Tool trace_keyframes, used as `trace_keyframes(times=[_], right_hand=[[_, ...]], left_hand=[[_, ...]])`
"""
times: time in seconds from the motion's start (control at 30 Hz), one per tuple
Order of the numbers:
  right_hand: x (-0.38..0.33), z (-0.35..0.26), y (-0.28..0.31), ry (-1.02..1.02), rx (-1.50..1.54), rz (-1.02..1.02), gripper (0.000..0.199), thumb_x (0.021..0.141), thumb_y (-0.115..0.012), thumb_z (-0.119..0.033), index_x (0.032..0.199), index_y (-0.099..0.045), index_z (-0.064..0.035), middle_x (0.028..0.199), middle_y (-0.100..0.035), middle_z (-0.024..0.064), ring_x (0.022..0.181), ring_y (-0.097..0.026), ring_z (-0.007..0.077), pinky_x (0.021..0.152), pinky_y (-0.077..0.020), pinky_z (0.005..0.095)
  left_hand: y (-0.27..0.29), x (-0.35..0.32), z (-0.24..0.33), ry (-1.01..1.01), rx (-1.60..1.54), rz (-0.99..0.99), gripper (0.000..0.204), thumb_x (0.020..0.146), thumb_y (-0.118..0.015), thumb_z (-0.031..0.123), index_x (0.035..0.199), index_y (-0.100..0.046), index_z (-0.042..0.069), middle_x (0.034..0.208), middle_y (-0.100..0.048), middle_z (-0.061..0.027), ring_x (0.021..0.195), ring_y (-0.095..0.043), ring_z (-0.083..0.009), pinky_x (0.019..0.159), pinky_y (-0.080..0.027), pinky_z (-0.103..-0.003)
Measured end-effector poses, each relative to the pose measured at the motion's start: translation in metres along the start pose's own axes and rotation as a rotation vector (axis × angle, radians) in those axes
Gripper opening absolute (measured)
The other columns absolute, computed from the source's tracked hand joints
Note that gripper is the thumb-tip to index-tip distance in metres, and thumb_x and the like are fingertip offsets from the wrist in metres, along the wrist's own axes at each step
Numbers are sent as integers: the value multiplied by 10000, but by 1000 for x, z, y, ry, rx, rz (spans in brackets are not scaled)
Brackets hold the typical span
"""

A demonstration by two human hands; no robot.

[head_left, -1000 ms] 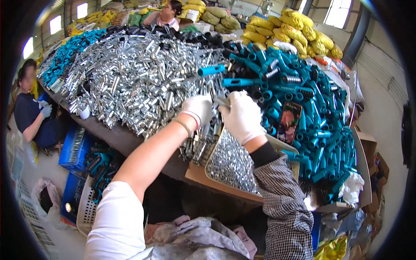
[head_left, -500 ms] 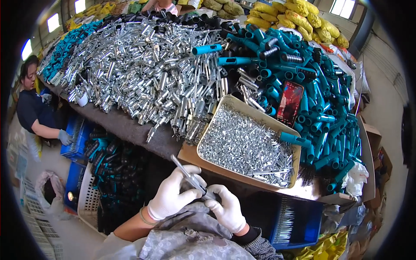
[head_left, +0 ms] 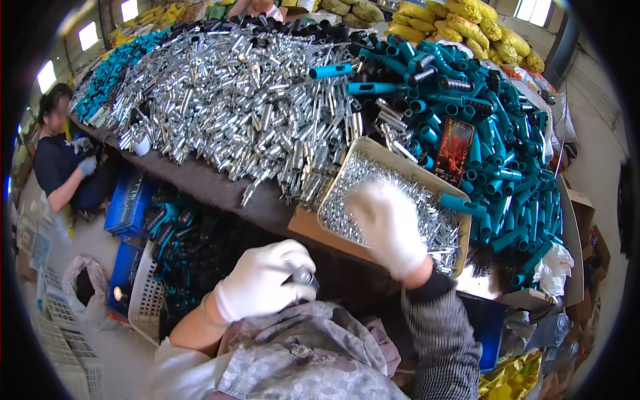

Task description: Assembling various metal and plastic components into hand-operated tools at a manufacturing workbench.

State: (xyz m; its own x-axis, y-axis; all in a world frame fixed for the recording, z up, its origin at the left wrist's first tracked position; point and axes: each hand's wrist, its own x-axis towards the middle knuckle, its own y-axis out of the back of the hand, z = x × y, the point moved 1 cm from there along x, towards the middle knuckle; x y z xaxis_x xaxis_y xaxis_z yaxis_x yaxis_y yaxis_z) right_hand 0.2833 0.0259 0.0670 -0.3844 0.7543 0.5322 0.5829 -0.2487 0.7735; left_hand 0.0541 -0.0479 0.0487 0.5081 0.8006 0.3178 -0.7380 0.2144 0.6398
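Half a second ago both my hands were together at the lower centre of the frame; now they are apart. My right hand (head_left: 390,230) is up over the cream tray (head_left: 340,175) at centre right, which I take to mean it is reaching among the small metal pieces (head_left: 433,220) there, while the left alone supports the work. My left hand (head_left: 263,283) stays low at the centre, fingers curled around a dark rounded part (head_left: 305,279), whose end peeks out beside my thumb. My right fingers are blurred and turned away, so I can't tell whether they are wide or narrow, or hold anything.

The tray sits on cardboard (head_left: 313,227), its small pieces spread across it, with a teal tube (head_left: 463,205) lying over its right rim. At the lower left, a white perforated basket (head_left: 148,300) stands beside teal-and-black parts (head_left: 175,233), and a blue crate (head_left: 125,213) holds upright slender pieces.
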Motion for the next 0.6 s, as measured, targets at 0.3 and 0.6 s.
trace_keyframes(times=[0.3, 0.6], right_hand=[[56, 44, -30, -174, -173, -70, 285, 777, -764, -330, 899, -751, -72, 979, -666, 176, 943, -633, 357, 832, -515, 449], [-7, 31, 44, -567, 623, 338, 106, 877, -657, -92, 911, -634, 7, 804, -662, 48, 644, -562, 77, 609, -451, 219]], left_hand=[[-16, 2, -24, 50, -231, 71, 253, 718, -829, 134, 887, -660, 52, 897, -644, -73, 783, -663, -228, 716, -530, -321], [-19, 2, -37, 349, -628, 131, 223, 908, -642, 7, 1118, -567, 4, 1035, -646, -64, 793, -600, -84, 676, -524, -219]])
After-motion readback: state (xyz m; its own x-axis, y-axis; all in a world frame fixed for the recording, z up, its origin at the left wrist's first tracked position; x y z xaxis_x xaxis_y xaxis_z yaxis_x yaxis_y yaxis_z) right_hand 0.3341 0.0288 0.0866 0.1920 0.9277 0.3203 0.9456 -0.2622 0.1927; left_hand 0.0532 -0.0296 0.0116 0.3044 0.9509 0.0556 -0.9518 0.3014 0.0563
